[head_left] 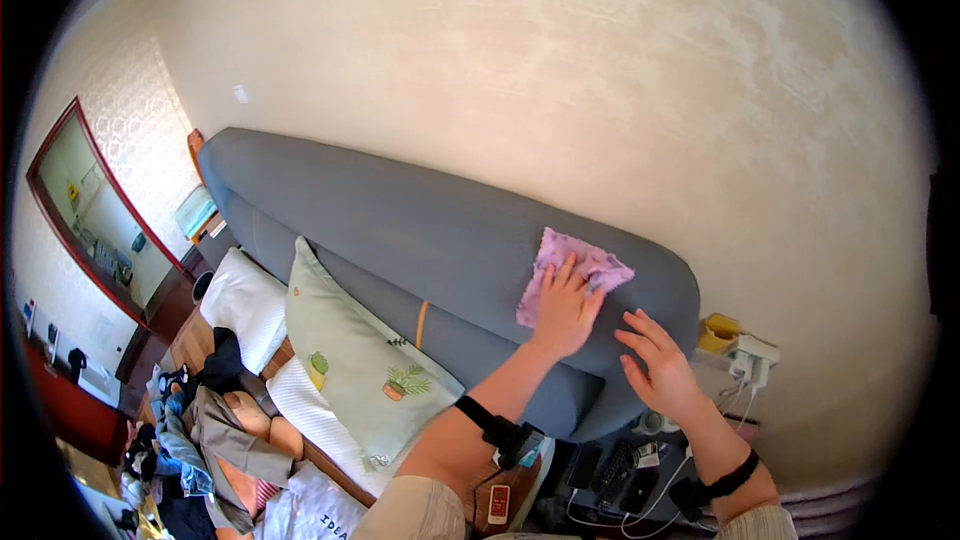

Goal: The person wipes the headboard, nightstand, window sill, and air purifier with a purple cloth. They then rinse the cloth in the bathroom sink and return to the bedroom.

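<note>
My left hand lies flat with its fingers stretched out on a pink-purple cloth, pressing it against the grey padded headboard. The cloth is spread out, with its edges showing beyond the fingers. To the right, my right hand is held in front of the headboard's right end, its fingers apart and nothing in it. Both forearms wear black straps, and a small device sits on the left one.
A pale green pillow with plant prints and white pillows lean below the headboard. Clothes are heaped at lower left. At lower right, a dark bedside surface carries cables and gadgets, near a white plug adapter and a yellow container.
</note>
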The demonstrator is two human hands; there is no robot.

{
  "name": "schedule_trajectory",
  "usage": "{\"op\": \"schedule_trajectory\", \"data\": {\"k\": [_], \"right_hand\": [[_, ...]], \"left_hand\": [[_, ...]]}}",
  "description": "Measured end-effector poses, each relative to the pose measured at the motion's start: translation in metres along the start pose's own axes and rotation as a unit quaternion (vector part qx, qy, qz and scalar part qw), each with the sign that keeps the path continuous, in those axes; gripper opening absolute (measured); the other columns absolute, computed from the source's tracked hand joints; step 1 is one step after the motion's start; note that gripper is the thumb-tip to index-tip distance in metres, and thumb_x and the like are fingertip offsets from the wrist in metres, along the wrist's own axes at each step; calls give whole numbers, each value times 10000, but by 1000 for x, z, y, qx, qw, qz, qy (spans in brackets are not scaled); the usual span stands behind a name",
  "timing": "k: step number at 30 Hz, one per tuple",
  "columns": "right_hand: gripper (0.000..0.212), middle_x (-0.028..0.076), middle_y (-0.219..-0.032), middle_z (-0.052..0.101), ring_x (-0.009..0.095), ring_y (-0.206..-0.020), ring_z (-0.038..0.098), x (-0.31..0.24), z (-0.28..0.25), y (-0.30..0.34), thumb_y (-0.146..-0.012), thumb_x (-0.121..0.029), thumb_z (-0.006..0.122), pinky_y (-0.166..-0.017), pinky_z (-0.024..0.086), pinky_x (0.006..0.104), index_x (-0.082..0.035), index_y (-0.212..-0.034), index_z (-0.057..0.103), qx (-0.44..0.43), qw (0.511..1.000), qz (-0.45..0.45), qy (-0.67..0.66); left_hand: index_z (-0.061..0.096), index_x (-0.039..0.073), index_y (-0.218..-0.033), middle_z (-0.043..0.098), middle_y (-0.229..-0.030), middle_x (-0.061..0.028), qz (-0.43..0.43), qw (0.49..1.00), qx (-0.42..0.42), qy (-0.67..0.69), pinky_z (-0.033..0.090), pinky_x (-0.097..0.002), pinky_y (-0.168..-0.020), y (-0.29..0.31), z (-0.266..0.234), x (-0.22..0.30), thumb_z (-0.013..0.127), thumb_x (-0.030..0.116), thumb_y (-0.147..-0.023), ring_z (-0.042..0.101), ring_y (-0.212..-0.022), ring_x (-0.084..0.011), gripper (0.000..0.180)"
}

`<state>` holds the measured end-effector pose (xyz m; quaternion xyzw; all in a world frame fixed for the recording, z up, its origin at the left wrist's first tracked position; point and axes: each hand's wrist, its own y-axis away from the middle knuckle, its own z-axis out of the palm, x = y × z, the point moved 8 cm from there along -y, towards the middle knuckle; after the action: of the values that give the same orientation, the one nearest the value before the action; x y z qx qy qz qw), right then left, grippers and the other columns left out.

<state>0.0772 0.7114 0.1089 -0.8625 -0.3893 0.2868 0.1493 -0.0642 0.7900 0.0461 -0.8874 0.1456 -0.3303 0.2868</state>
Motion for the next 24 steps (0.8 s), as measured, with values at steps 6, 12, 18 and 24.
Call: {"op": "schedule_trajectory", "data": {"k": [6, 12, 18, 24], "right_hand": [[192, 187, -1100, 596, 370, -1058, 590, 25, -38, 54, -810, -2, 627, -855, 504, 399, -5, -1002, 629, 74, 995, 53, -44], [134, 177, -1020, 612, 340, -941, 612, 43, -79, 97, -812, 31, 608, -823, 496, 380, 3, -939, 635, 119, 990, 57, -53], [209, 148, -1045, 605, 285, -939, 612, 64, -85, 110, -845, -4, 598, -807, 489, 351, -20, -1053, 601, 165, 964, 129, -163], [241, 113, -1014, 547, 188, -840, 571, 45, -91, 106, -843, -48, 638, -636, 491, 268, -36, -1079, 591, 176, 952, 174, -182]], "left_hand": [[629, 25, -1141, 419, -1434, -137, 33, 995, -64, 74, 114, -581, -1125, 33, 72, 86, 431, 284, -952, 222, -1421, -341, 376], [565, 23, -1234, 373, -1469, -163, -30, 979, -152, 135, 149, -519, -1140, 46, 87, 128, 413, 297, -953, 263, -1414, -314, 421], [482, 51, -1342, 556, -1312, -113, -344, 645, -105, 675, 372, -407, -1046, 72, 58, 127, 405, 384, -951, 525, -1206, -279, 520], [491, 37, -1327, 559, -1308, -148, -294, 407, -114, 857, 386, -458, -1049, 85, 34, 163, 361, 371, -918, 544, -1179, -312, 543]]}}
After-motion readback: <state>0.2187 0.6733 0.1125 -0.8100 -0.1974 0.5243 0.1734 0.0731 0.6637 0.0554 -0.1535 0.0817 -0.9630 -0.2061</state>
